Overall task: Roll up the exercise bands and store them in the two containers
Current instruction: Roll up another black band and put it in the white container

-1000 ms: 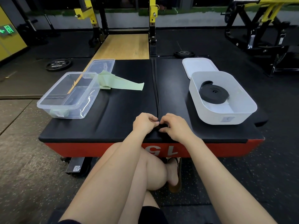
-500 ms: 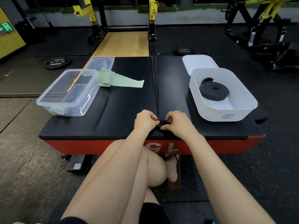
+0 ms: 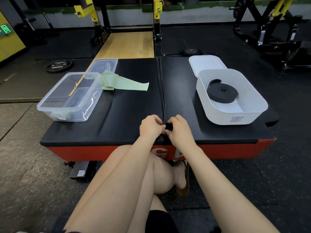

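Both our hands — left hand, right hand — pinch the black band on the worktop; we should keep each turn tight and edges aligned.

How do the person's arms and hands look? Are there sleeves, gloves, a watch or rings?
Both forearms are bare as far as the picture shows: no sleeves, no gloves, no watch or bracelet on either wrist. The left hand and the right hand show no rings on the parts that are visible; some fingers are hidden. There are no markings.
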